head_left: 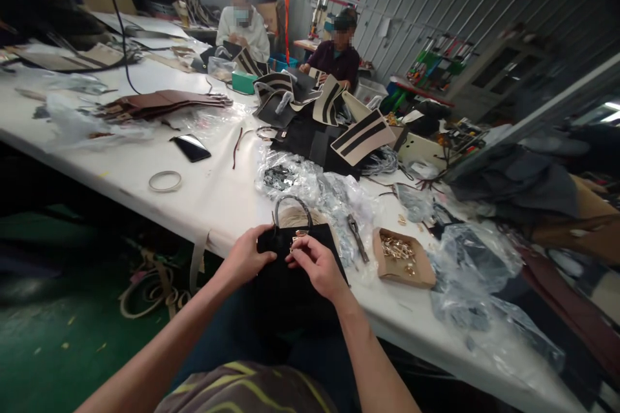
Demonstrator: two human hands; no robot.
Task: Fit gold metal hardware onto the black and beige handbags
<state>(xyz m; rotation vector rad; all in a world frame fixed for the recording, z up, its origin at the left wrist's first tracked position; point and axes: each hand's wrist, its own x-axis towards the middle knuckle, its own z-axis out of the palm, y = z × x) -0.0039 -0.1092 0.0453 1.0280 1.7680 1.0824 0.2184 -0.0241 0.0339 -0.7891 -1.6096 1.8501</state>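
A small black handbag (290,277) with a dark curved handle (292,204) rests against the near edge of the white table (213,190). My left hand (248,254) grips the bag's upper left corner. My right hand (314,262) pinches a small gold metal fitting (299,237) at the bag's top front. Just right of the bag lie dark pliers (357,237) and an open cardboard box of gold metal fittings (402,258).
Crumpled clear plastic bags (320,190) lie behind the handbag and at right. A black phone (192,147), a tape ring (165,181) and brown leather pieces (155,103) are at left. Black-and-cream bag panels (361,137) pile mid-table. Two seated people (334,55) work at the far end.
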